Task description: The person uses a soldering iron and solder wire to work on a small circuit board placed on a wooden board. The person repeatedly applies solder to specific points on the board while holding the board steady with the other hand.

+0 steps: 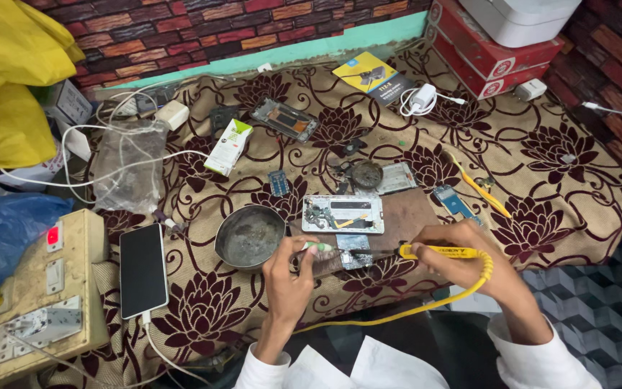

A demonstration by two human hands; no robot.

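My right hand (462, 263) grips a yellow soldering iron (437, 251) whose tip points left at a small metal part (352, 256) on the brown work mat (412, 212). My left hand (289, 277) pinches a thin green-tipped tool (316, 246) next to that part. Just beyond lies an opened phone body (343, 213) with its insides exposed. The iron's yellow cord (397, 311) loops back toward me.
A round metal bowl (250, 236) sits left of my hands. A white phone (142, 269) charges at the left beside a switch board (34, 288). A phone frame (284, 119), green-white box (229, 146), charger (422, 96), yellow tweezers (480, 189) and red boxes (494, 54) lie further back.
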